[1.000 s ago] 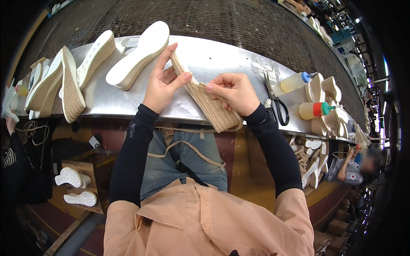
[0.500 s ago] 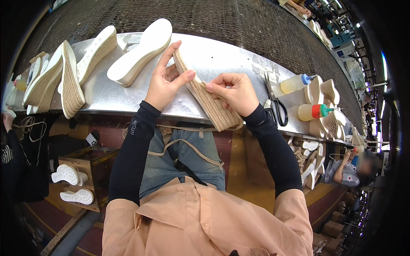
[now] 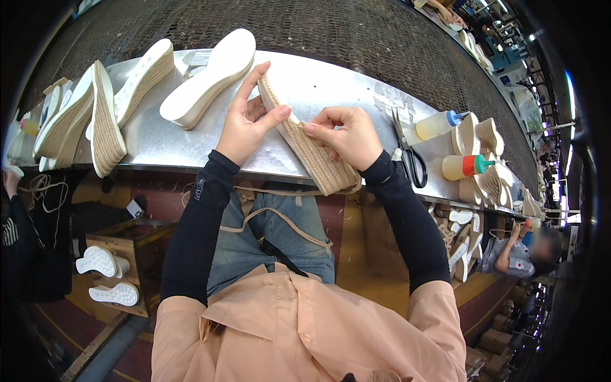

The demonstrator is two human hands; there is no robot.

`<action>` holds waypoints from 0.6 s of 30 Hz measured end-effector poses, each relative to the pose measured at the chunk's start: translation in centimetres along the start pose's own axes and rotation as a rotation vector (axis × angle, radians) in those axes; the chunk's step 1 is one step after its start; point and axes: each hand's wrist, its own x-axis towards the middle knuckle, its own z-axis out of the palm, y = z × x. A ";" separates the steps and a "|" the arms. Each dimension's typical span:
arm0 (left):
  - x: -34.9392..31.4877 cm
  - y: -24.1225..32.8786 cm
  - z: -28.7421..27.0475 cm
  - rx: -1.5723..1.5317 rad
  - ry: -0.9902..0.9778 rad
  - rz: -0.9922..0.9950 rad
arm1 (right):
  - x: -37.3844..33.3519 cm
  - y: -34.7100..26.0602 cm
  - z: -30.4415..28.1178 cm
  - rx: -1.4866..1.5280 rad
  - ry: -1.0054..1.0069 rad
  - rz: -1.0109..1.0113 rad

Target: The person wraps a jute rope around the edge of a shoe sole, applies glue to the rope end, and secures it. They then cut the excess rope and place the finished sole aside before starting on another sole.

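Left hand (image 3: 245, 124) and right hand (image 3: 347, 137) both gripping a jute-wrapped wedge sole (image 3: 309, 143), holding it tilted over the metal table (image 3: 159, 137) edge, scissors (image 3: 410, 153) lying just right of the sole, white sole (image 3: 207, 79) resting left of it

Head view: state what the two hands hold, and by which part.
Both hands hold one rope-wrapped wedge sole. The left hand grips its upper end, thumb across the rope side; the right hand pinches the rope side near the middle.
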 end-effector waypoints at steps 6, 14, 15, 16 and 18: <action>0.0 -0.1 -0.1 -0.010 -0.004 0.003 | 0.7 0.1 0.1 -0.122 0.007 -0.017; -0.1 -0.5 -0.1 -0.004 -0.004 0.040 | 0.9 0.3 -0.7 -0.074 -0.066 0.054; -0.1 -0.5 -0.1 0.002 -0.002 0.043 | 0.9 0.4 -0.9 0.016 -0.092 0.108; 0.0 -0.5 -0.2 0.020 -0.006 0.065 | 0.8 0.4 -1.2 0.088 -0.103 0.109; -0.1 -0.5 -0.3 0.079 0.007 0.091 | 0.7 0.6 -1.8 0.199 -0.112 0.161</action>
